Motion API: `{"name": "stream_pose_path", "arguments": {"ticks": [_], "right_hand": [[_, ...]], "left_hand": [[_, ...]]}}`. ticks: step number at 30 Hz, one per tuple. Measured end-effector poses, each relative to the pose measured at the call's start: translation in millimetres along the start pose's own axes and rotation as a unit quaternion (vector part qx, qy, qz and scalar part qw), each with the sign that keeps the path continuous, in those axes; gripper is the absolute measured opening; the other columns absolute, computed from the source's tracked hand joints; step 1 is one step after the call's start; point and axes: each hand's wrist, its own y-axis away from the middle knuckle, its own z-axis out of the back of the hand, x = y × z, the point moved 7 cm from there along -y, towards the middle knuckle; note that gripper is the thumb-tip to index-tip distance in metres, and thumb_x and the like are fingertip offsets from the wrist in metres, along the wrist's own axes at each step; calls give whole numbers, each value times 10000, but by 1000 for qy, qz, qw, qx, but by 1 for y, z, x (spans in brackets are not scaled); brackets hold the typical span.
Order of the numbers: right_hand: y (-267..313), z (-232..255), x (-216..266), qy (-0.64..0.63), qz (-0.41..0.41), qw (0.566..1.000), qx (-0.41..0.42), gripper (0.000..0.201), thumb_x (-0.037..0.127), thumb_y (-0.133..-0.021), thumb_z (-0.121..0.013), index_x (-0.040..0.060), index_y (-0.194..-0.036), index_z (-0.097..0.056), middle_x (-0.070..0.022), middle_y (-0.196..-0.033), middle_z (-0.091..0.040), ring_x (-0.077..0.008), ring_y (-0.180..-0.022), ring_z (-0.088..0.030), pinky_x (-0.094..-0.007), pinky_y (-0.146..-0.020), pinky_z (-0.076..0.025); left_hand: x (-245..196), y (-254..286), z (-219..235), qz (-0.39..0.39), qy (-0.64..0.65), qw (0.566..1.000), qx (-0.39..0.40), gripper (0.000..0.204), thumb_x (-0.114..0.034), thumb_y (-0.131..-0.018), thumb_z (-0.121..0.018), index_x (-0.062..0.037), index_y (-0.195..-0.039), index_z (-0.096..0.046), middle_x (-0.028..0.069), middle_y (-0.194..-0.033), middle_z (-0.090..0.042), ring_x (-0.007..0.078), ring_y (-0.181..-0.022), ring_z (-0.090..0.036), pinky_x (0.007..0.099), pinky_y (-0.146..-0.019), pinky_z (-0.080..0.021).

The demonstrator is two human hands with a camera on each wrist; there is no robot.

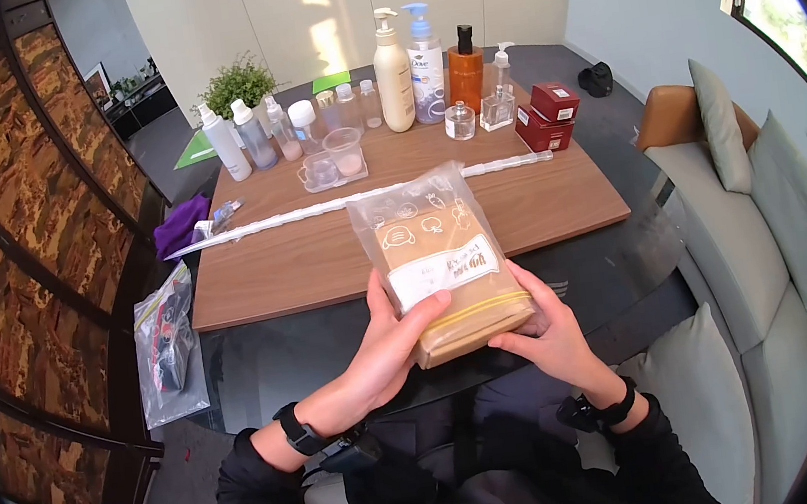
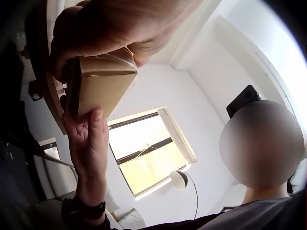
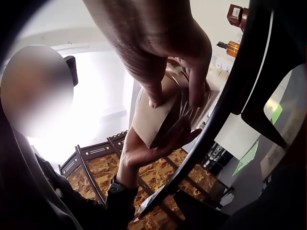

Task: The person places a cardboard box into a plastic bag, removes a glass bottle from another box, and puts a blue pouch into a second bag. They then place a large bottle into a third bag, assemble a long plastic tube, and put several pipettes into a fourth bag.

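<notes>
Both hands hold a clear plastic bag [image 1: 438, 248] with white printed drawings, a white label and a yellow strip near its lower end; something brown and boxy fills it. My left hand [image 1: 389, 339] grips its left side, thumb across the front near the label. On the lower right corner, my right hand [image 1: 557, 334] pinches the bag, thumb near the bottom edge. The left wrist view shows the flat brown end [image 2: 103, 88] of the package between the hands. In the right wrist view the package [image 3: 156, 112] is gripped from both sides.
Pump bottles [image 1: 394, 77], small bottles, a clear tray [image 1: 333, 172] and dark red boxes [image 1: 549, 123] stand along the wooden table's [image 1: 559, 203] back. A long white strip [image 1: 298, 213] crosses it. At the left edge are a purple cloth [image 1: 184, 227] and a zip bag [image 1: 170, 351].
</notes>
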Motion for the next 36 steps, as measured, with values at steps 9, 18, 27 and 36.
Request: {"name": "stream_pose_path", "arguments": {"ticks": [9,18,27,36], "right_hand": [[3,-1,-21,-12,9,999,-43,712,-45,-842,-701,-26,-1439,-315,-172,-1314,-545,-213,-1164,-571,-343,-966,-514],[0,10,-23,72,29,988,-131,359,52,-801,-782,-19,-1017,-504,-174,-1114,-667,-174,-936,-675,-293,-763,-578],[-4,-4,18,415,202,877,-130,272,108,-720,-807,67,-729,-538,-56,-731,-605,-224,-564,-598,-307,-498,-463],[-20,15,3,195,60,970,-131,240,-25,-780,-714,45,-770,-484,-24,-721,-546,-55,-654,-547,-218,-570,-439]], "left_hand": [[4,3,6,-58,-121,990,50,1222,-159,-778,-798,-56,-1503,180,188,-1543,-137,269,-1425,-208,373,-1127,-279],[13,8,30,-169,-274,946,35,1013,-8,-813,-726,-75,-1540,-23,194,-1510,-287,241,-1336,-393,356,-1073,-371],[2,5,45,-198,-352,913,-53,725,51,-809,-695,-97,-1426,-344,119,-1277,-442,148,-939,-598,260,-799,-523],[-23,22,32,-268,-369,890,4,587,49,-802,-705,-82,-1309,-440,63,-1172,-471,153,-1014,-595,275,-830,-544]]}}
